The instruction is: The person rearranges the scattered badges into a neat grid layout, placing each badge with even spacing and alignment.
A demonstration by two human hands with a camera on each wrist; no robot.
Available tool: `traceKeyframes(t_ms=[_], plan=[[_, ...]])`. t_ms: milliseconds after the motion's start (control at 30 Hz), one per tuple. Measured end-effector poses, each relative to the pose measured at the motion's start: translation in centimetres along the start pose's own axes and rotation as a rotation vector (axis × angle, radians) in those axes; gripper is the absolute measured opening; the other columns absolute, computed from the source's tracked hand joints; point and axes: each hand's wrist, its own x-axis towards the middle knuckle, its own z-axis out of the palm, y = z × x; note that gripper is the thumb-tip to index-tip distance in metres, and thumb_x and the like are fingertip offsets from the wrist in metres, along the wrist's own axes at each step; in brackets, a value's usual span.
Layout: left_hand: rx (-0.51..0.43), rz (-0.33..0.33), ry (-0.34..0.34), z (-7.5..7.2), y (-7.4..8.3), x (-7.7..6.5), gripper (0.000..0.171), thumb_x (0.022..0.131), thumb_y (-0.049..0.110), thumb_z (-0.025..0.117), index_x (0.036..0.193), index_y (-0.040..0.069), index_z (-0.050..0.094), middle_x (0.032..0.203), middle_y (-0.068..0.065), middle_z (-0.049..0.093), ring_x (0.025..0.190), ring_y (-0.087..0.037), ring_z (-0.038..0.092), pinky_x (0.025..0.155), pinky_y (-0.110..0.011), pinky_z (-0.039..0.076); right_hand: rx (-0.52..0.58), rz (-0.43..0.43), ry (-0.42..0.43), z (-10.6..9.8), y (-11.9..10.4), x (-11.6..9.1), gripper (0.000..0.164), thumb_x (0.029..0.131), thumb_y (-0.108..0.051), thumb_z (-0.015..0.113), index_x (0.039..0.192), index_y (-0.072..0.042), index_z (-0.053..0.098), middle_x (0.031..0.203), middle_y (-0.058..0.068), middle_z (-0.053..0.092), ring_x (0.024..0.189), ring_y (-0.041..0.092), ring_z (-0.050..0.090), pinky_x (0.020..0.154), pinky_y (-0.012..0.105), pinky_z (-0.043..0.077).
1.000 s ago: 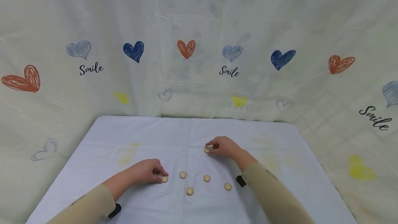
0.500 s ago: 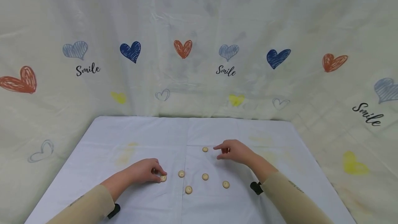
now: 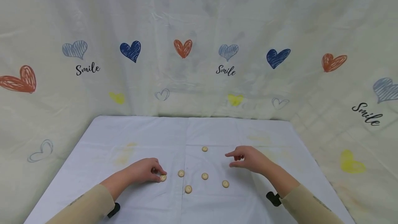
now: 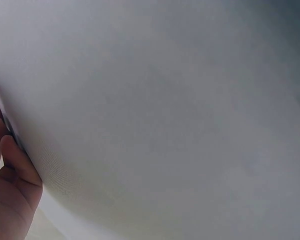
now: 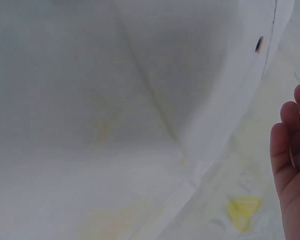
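Observation:
My left hand rests low over the table, thumb and index finger pinching a round wooden button at its edge. To the right, my right hand hovers with its fingers apart and nothing between them. The nearest pieces to it are a far button and a front-right button. Between the hands lie a left-middle button, a centre button and a front button. Only part of the left palm shows in the left wrist view. The right fingers look loosely extended in the right wrist view.
A white cloth with creases and faint yellow stains covers the table. Behind it hangs a pale curtain printed with hearts and the word "Smile". Each forearm wears a beige sleeve, with a black strap end near the right wrist.
My right hand has let go of the far button and moved away to the right and nearer, its fingers spreading. My left hand stays on its button.

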Motion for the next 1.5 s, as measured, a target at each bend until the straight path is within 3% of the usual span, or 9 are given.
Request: traceKeyframes(t_ms=[367,600,800,1300,1500], plan=[[-0.003,-0.013,-0.007,0.0,0.0,0.2,0.022,0.082,0.025,0.081,0.103,0.031,0.079,0.086,0.015,0.057,0.079,-0.005,0.051,0.072,-0.028,0.045,0.042,-0.040,-0.164,3.2,0.2,-0.5,0.032,0.082,-0.034,0.081,0.113,-0.024,0.078,0.080,-0.020,0.058,0.077,0.003,0.053,0.071,0.024,0.046],[0.001,-0.017,0.001,-0.1,0.1,0.2,0.022,0.082,0.025,0.081,0.104,0.031,0.079,0.086,0.015,0.056,0.078,-0.004,0.051,0.072,-0.027,0.045,-0.013,-0.141,-0.185,4.4,0.6,-0.8,0.030,0.081,-0.036,0.082,0.109,-0.026,0.079,0.083,-0.020,0.056,0.078,-0.002,0.048,0.073,0.023,0.044],[-0.008,-0.019,-0.007,0.2,-0.1,0.2,0.022,0.083,0.026,0.081,0.104,0.030,0.079,0.086,0.015,0.056,0.078,-0.004,0.051,0.072,-0.027,0.045,-0.075,-0.177,-0.221,4.5,0.5,-0.7,0.030,0.082,-0.037,0.081,0.110,-0.027,0.079,0.088,-0.022,0.057,0.079,-0.003,0.047,0.073,0.021,0.044],[0.009,-0.028,0.004,0.2,0.0,0.0,0.022,0.083,0.026,0.081,0.104,0.032,0.079,0.086,0.016,0.056,0.078,-0.004,0.051,0.072,-0.028,0.044,-0.279,-0.338,-0.150,4.8,0.3,-0.6,0.021,0.084,-0.032,0.078,0.105,-0.029,0.079,0.082,-0.021,0.056,0.072,-0.004,0.046,0.066,0.017,0.042],[0.007,-0.029,0.008,0.4,-0.3,0.2,0.022,0.083,0.027,0.081,0.104,0.032,0.079,0.086,0.016,0.056,0.078,-0.004,0.051,0.072,-0.027,0.045,-0.273,-0.303,-0.130,4.1,0.2,-0.7,0.019,0.084,-0.031,0.078,0.104,-0.029,0.080,0.082,-0.020,0.056,0.073,-0.002,0.046,0.067,0.019,0.044]])
